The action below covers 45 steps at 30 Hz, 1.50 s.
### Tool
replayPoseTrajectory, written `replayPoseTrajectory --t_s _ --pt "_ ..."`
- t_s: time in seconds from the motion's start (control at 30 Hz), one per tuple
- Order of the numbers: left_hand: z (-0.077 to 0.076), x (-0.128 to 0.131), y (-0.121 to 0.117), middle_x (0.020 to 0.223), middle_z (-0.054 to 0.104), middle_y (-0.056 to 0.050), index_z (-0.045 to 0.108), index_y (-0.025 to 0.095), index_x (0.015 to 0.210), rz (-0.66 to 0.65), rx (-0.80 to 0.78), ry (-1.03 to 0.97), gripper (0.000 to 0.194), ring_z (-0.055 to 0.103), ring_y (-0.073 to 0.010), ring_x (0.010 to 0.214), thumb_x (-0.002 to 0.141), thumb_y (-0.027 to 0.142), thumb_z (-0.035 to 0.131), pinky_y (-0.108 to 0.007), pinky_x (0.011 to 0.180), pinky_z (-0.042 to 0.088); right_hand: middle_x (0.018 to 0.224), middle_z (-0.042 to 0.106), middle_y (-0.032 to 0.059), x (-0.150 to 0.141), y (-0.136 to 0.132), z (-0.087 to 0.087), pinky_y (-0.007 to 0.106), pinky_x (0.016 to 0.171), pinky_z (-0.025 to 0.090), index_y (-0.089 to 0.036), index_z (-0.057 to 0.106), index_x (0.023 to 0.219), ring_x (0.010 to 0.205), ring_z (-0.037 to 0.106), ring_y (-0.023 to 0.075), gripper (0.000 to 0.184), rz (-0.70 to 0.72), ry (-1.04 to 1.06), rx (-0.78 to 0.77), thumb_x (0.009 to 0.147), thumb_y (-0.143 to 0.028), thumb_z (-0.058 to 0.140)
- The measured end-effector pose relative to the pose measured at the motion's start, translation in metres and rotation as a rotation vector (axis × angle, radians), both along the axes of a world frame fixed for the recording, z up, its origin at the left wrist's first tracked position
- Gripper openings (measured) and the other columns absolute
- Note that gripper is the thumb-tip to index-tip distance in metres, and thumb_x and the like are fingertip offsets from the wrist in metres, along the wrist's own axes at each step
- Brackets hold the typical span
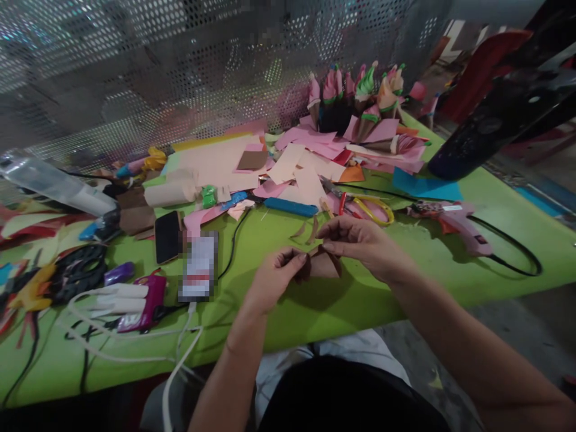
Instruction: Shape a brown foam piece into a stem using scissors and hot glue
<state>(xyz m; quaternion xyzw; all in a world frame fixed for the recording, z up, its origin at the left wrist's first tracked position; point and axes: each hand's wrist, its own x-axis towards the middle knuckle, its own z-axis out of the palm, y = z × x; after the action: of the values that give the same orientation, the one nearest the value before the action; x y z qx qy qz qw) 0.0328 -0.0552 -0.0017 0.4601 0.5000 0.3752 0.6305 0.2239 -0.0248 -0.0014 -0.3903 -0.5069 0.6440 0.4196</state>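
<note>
Head cam view: left hand has thumb and fingers pinched on the left edge of some folded brown paper, right hand pinches its top edge — all over the green table. Brown scraps lie just beyond, pink glue gun off right.

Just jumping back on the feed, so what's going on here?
A person's left hand and right hand both hold a small piece of brown paper over the green table. Thin brown strips lie just beyond. The pink glue gun lies off to the right, in neither hand.
</note>
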Motion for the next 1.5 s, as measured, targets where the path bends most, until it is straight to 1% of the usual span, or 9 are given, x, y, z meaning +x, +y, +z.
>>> replayPoseTrajectory --t_s 0.27,0.5,0.63,0.87,1.07,1.2,1.3,1.43,1.5 --pt "-0.0006 0.0012 -0.0006 0.058 0.055 0.002 0.063 0.018 0.063 0.058 0.066 0.078 0.029 0.047 -0.0114 0.057 0.075 0.043 0.070 -0.023 0.057 0.037 0.074 0.066 0.0023 -0.0021 -0.0027 0.0067 0.027 0.058 0.049 -0.018 0.069 0.084 0.065 0.059 0.0144 0.031 0.033 -0.028 0.008 0.075 -0.047 0.076" --pt "-0.0027 0.0021 -0.0028 0.069 0.063 -0.001 0.068 0.017 0.073 0.050 0.173 0.193 0.018 0.054 -0.0144 0.068 0.081 0.033 0.064 -0.024 0.066 0.042 0.058 0.061 -0.0005 -0.0066 -0.0050 0.0024 0.025 0.048 0.039 -0.017 0.064 0.074 0.051 0.054 0.0129 0.026 0.058 -0.180 0.043 0.076 -0.041 0.073" --pt "-0.0043 0.0024 -0.0029 0.074 0.064 -0.002 0.068 0.017 0.078 0.027 0.166 0.181 0.020 0.056 -0.0160 0.074 0.082 0.037 0.064 -0.025 0.071 0.044 0.059 0.063 -0.0002 -0.0064 -0.0037 0.0005 0.026 0.052 0.041 -0.017 0.066 0.070 0.053 0.055 0.0134 0.019 0.006 -0.217 0.075 0.073 -0.035 0.070" --pt "-0.0044 -0.0002 -0.0023 0.068 0.059 0.000 0.067 0.017 0.075 0.018 0.062 0.073 0.035 0.050 -0.0133 0.065 0.080 0.051 0.065 -0.025 0.060 0.041 0.060 0.062 -0.0004 -0.0052 -0.0019 0.0000 0.026 0.054 0.043 -0.018 0.066 0.068 0.056 0.054 0.0135 0.018 -0.009 -0.198 0.063 0.072 -0.035 0.068" --pt "-0.0057 -0.0002 -0.0016 0.071 0.064 -0.001 0.070 0.017 0.077 -0.002 0.067 0.087 0.030 0.053 -0.0131 0.067 0.076 0.047 0.071 -0.024 0.064 0.043 0.067 0.066 0.0016 -0.0036 0.0000 -0.0012 0.029 0.063 0.045 -0.017 0.066 0.070 0.064 0.058 0.0159 0.016 0.027 -0.178 0.092 0.071 -0.033 0.068" --pt "-0.0068 0.0003 -0.0009 0.073 0.067 -0.002 0.070 0.016 0.079 0.010 0.100 0.133 0.029 0.056 -0.0138 0.070 0.077 0.044 0.070 -0.025 0.068 0.045 0.069 0.067 0.0021 -0.0035 0.0018 0.0008 0.030 0.067 0.045 -0.018 0.067 0.070 0.068 0.059 0.0171 0.016 0.045 -0.179 0.091 0.071 -0.034 0.068" --pt "-0.0062 0.0006 -0.0012 0.077 0.069 -0.003 0.070 0.015 0.081 0.003 0.144 0.183 0.024 0.059 -0.0149 0.073 0.081 0.038 0.065 -0.026 0.071 0.047 0.071 0.067 0.0024 -0.0032 0.0020 0.0025 0.030 0.067 0.045 -0.018 0.068 0.073 0.069 0.059 0.0168 0.019 0.038 -0.168 0.071 0.073 -0.036 0.068" --pt "-0.0055 0.0009 -0.0027 0.080 0.072 -0.003 0.071 0.016 0.085 0.030 0.262 0.363 0.018 0.063 -0.0164 0.076 0.084 0.027 0.057 -0.026 0.072 0.048 0.071 0.066 0.0024 -0.0033 0.0008 0.0017 0.028 0.061 0.043 -0.016 0.067 0.077 0.065 0.057 0.0146 0.026 -0.003 -0.154 0.067 0.077 -0.042 0.069" --pt "-0.0055 0.0009 -0.0037 0.080 0.072 -0.003 0.071 0.017 0.086 0.035 0.311 0.459 0.018 0.064 -0.0169 0.076 0.085 0.026 0.056 -0.027 0.072 0.047 0.069 0.065 0.0019 -0.0041 -0.0002 0.0001 0.027 0.058 0.042 -0.016 0.066 0.078 0.063 0.057 0.0143 0.029 0.021 -0.166 0.075 0.077 -0.045 0.071"
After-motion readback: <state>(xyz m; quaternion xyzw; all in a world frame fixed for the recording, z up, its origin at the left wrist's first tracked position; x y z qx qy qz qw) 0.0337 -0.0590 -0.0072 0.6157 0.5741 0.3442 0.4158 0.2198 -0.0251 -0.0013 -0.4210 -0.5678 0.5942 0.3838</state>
